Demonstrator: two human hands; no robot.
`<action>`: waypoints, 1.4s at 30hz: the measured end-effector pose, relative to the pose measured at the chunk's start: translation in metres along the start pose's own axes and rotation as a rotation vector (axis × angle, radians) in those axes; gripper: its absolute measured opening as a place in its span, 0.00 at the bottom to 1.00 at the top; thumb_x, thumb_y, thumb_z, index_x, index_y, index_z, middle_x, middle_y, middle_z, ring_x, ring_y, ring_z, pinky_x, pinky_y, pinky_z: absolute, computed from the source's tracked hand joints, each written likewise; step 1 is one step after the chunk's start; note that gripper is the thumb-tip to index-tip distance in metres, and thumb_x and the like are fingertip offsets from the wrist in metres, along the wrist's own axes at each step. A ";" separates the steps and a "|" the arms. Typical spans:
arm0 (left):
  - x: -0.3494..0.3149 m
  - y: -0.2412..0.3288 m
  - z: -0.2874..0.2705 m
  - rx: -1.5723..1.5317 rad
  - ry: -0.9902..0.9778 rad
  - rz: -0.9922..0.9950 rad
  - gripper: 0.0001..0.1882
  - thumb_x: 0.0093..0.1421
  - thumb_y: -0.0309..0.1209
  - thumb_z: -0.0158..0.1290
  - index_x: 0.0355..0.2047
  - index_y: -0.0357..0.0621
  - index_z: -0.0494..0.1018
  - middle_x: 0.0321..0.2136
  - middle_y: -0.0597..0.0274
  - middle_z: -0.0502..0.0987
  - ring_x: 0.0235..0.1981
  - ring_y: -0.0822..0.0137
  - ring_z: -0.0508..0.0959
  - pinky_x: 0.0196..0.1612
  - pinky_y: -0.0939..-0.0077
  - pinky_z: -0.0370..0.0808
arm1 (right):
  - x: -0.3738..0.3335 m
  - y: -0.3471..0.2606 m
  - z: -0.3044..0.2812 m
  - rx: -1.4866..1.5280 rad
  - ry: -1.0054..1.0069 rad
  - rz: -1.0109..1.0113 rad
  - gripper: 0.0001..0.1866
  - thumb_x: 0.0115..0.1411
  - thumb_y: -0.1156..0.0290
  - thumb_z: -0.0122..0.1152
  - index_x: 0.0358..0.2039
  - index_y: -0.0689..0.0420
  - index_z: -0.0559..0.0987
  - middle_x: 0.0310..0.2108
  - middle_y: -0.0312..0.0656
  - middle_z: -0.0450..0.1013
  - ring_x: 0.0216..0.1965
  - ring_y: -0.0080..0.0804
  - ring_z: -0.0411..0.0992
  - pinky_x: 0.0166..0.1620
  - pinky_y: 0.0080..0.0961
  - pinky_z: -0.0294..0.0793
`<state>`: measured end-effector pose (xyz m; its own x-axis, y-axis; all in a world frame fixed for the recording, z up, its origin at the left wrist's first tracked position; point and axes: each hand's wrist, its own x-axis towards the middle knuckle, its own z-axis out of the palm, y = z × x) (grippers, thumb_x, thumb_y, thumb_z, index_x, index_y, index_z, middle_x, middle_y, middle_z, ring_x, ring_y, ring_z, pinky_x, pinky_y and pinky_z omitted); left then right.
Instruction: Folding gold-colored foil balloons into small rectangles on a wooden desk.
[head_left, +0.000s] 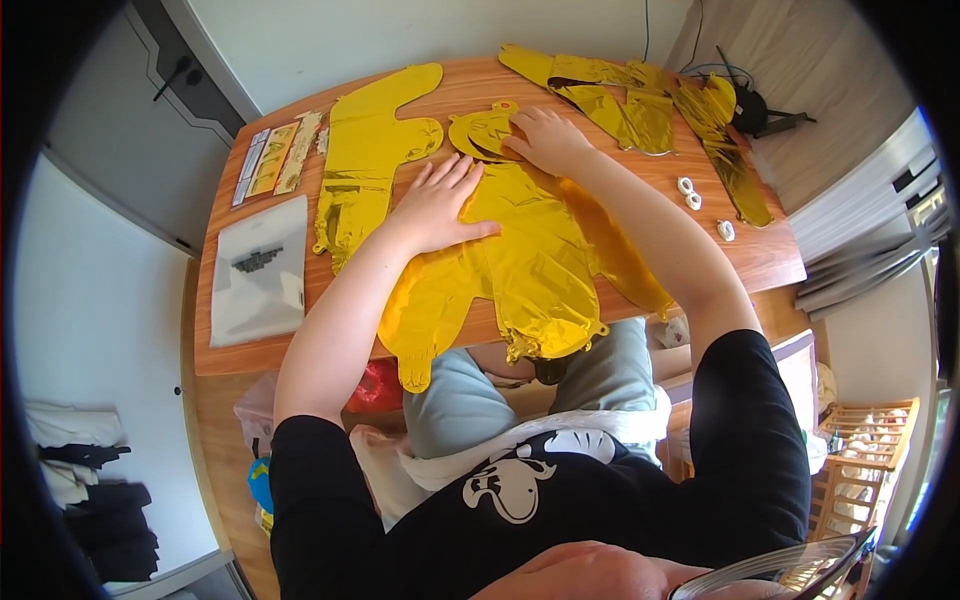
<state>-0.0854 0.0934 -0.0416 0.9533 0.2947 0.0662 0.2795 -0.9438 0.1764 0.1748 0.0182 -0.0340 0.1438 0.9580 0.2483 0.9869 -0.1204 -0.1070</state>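
Note:
A flat, uninflated gold foil balloon (535,245) lies in front of me, its near end hanging over the table edge above my lap. My left hand (440,207) rests on its left side, palm down, fingers stretched and thumb out to the right. My right hand (552,143) lies on the balloon's far end, fingers apart, beside a rounded gold flap (487,133) with a small holed tab. That flap is creased and partly folded, with a dark gap under it. Left of my left hand, another flat gold foil balloon (360,150) is spread out.
More gold foil balloons (640,110) lie at the far right, beside a black device with antennas (755,105). Small white ribbon rolls (688,193) sit on the right. At left are a printed package (275,155) and a translucent pouch (262,300) on the wooden table (780,262).

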 end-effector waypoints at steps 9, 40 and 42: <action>0.000 0.002 0.001 -0.007 -0.003 0.004 0.61 0.57 0.77 0.47 0.76 0.43 0.50 0.76 0.45 0.50 0.78 0.54 0.47 0.78 0.52 0.42 | 0.000 0.006 0.015 -0.147 -0.093 0.021 0.40 0.73 0.39 0.40 0.75 0.53 0.56 0.76 0.46 0.53 0.76 0.46 0.51 0.75 0.52 0.47; 0.005 0.001 -0.001 0.009 -0.069 -0.048 0.62 0.56 0.78 0.47 0.77 0.48 0.46 0.78 0.51 0.46 0.79 0.58 0.43 0.78 0.55 0.39 | -0.257 -0.036 -0.086 0.328 0.147 0.680 0.32 0.55 0.67 0.71 0.60 0.54 0.73 0.33 0.45 0.75 0.35 0.40 0.76 0.42 0.36 0.76; 0.002 -0.001 0.001 -0.015 -0.043 -0.030 0.63 0.56 0.78 0.47 0.77 0.44 0.48 0.77 0.48 0.47 0.78 0.53 0.45 0.78 0.53 0.41 | -0.247 -0.058 -0.087 0.397 0.315 0.735 0.29 0.57 0.75 0.65 0.60 0.55 0.72 0.36 0.45 0.75 0.36 0.39 0.77 0.42 0.35 0.77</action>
<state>-0.0835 0.0952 -0.0427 0.9487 0.3157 0.0186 0.3064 -0.9323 0.1922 0.0888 -0.2339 -0.0049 0.8011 0.5516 0.2323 0.5484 -0.5209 -0.6542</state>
